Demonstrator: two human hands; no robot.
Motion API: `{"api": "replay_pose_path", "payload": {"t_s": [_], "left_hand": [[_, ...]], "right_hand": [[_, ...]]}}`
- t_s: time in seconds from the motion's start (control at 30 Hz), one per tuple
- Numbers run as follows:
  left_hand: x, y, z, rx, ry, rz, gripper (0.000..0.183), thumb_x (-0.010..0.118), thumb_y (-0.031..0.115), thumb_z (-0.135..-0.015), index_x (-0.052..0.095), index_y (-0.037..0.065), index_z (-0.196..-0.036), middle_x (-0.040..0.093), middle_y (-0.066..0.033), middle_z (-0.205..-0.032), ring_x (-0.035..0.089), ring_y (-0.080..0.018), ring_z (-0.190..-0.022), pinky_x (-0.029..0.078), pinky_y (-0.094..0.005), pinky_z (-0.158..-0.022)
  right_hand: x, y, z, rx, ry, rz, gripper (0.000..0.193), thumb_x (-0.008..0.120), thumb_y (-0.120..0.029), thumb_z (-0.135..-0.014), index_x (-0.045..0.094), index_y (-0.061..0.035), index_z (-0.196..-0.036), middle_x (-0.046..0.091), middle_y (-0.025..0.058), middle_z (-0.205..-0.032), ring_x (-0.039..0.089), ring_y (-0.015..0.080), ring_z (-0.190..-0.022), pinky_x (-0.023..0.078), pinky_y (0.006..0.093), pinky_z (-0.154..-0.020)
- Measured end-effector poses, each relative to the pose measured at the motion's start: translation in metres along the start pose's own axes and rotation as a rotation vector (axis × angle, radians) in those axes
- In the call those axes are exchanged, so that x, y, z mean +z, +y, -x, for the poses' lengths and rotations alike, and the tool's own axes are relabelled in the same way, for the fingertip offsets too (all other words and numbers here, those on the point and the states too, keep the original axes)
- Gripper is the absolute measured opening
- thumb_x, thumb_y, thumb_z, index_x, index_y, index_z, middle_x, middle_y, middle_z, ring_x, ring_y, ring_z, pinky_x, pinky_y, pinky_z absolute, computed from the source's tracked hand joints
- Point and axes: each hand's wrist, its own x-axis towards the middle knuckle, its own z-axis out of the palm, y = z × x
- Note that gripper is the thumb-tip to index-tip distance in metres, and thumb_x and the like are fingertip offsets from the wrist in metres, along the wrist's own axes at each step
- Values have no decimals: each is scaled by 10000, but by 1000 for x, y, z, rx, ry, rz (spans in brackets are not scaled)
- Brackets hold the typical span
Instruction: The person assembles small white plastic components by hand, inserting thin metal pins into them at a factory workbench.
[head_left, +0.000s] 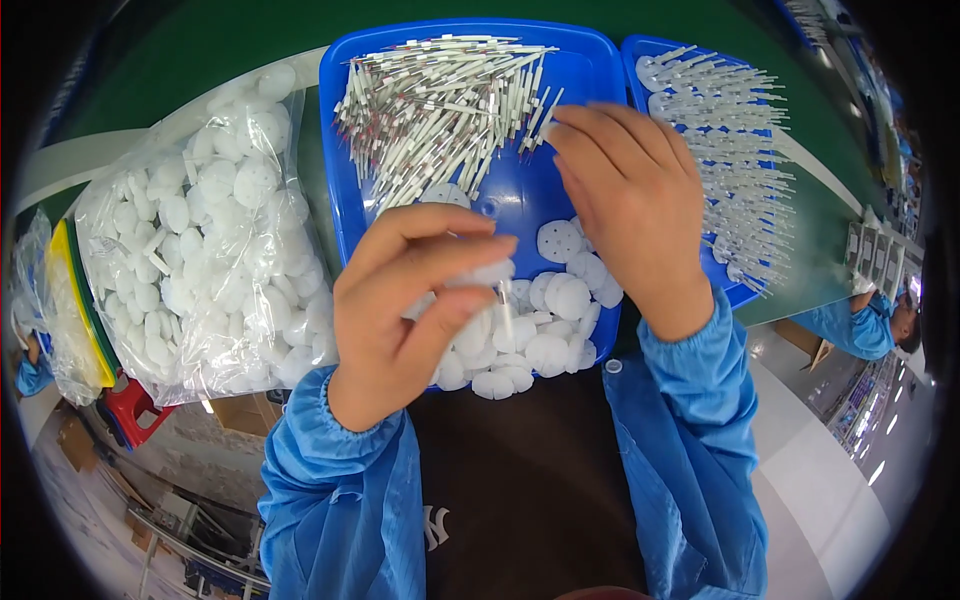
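My left hand (405,295) is closed in a pinch on a white plastic disc (490,272), above the near part of a blue tray (335,150). A thin white stick (506,315) points down from that disc, slightly blurred. Over the tray's right side, my right hand (635,185) has its fingertips together beside a heap of thin white sticks (440,105) with wire-like ends. Whatever those fingertips pinch is hard to make out. Loose white discs (550,300) with small holes lie in the tray's near part, below both hands.
Left of the tray lies a clear plastic bag (200,240) full of white discs. A second blue tray (640,48) on the right holds rows of discs fitted with sticks. Further right another person in a blue sleeve (850,325) is visible; a red stool (135,410) stands lower left.
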Motion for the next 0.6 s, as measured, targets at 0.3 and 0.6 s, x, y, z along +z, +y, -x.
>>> {"api": "replay_pose_path", "payload": {"t_s": [0.3,0.6], "left_hand": [[2,5,1,-505,152,236,382,688,-41,-984,740,58,-1349,686,-56,-1148,662,-99,-908,559,-202,-705],[9,6,-5,-424,167,184,370,727,-56,-941,770,68,-1287,723,-75,-1172,709,-120,-988,600,-223,-735]], "right_hand": [[-1,7,-16,-226,-142,49,262,802,-43,-746,723,-102,-988,756,22,-1034,711,215,-1016,482,482,-1127],[-18,-36,33,186,-52,-617,240,883,-42,-786,784,-99,-996,649,-18,-636,634,158,-578,549,386,-883]]}}
